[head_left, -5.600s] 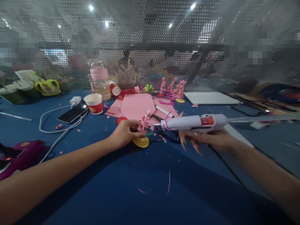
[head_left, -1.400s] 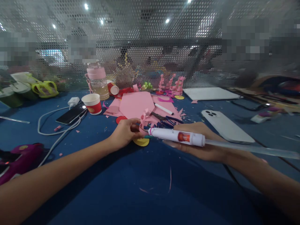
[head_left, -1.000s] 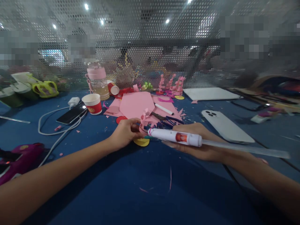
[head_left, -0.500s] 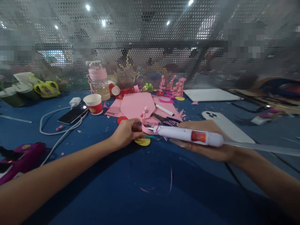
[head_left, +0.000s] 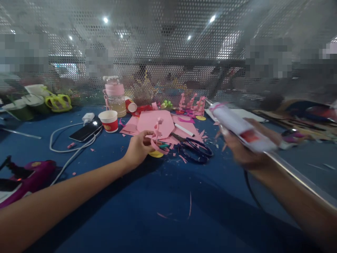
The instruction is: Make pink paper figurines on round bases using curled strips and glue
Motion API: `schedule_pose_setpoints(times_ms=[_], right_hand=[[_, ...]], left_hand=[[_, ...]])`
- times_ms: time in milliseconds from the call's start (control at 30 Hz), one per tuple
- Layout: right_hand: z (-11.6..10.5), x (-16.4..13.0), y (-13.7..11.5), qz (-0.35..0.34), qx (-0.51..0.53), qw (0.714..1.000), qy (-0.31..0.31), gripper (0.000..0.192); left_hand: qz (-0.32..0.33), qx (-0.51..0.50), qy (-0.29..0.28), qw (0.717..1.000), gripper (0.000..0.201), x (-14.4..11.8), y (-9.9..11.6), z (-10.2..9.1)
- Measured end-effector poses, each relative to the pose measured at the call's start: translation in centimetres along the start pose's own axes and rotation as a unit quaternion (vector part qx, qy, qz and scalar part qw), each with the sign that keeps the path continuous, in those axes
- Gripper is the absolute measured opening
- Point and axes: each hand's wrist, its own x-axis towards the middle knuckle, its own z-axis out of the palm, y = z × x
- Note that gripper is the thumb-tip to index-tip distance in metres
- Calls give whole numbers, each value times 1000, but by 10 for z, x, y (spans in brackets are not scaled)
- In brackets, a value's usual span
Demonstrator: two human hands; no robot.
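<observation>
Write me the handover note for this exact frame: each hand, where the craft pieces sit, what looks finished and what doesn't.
Left hand: fingers pinch the curled pink paper piece, held over the yellow paper disc on the blue table.
Right hand: grips the white glue gun, lifted off to the right, nozzle pointing up and away from the paper; blurred.
Nearby: scissors lie right of the piece, pink paper sheet behind it.
Done: several similar pink curled pieces stand at the back by the mesh.
Left: whether this piece is stuck to the disc cannot be told; the hand is holding it.
</observation>
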Motion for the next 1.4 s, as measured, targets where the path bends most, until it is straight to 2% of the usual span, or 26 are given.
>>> schedule_pose_setpoints(times_ms=[33,67,133,233,300,333,400,467,500,533,600,667,767,933,1233,1400], right_hand=[[3,3,1,30,-53,998,4,22],[7,5,2,56,-100,993,-20,22],[17,8,5,104,-177,974,-99,24],[32,6,11,139,-211,948,-192,29],[39,3,14,150,-207,943,-214,29],[40,2,13,150,-206,946,-199,29],[41,-1,6,121,-192,966,-125,28],[40,-3,-10,32,-118,991,-52,23],[40,-5,-20,-21,-57,998,-35,17],[41,-7,-31,-67,12,997,-34,14],[46,-10,-53,-109,108,986,-65,21],[55,-11,-70,-117,140,980,-85,32],[70,-8,-82,-110,139,979,-97,36],[82,-5,-79,-111,162,978,-68,32],[82,-10,-81,-93,214,972,-25,21],[85,-10,-79,-60,211,975,34,23]], left_hand=[[2,-6,2,1000,41,0,0,0],[4,-9,4,1000,40,0,0,0],[4,-8,5,1000,41,0,0,0],[-2,-7,-7,1000,42,1,-2,-1],[-2,-7,-8,1000,43,1,-3,-1],[-3,-7,-7,1000,43,1,-3,-1],[-9,-3,-2,1000,44,2,-4,-1],[-8,3,4,1000,43,1,-3,-1],[-4,7,7,1000,42,1,-3,-1],[1,11,12,1000,40,1,-2,0],[6,19,22,1000,37,0,-1,0],[0,19,27,999,38,0,-1,-1],[-1,11,18,1000,43,-1,-2,-3],[-1,28,22,999,44,-2,-3,-4],[-3,-10,5,1000,40,-1,-2,-2],[8,-1,-16,1000,43,1,-4,-2]])
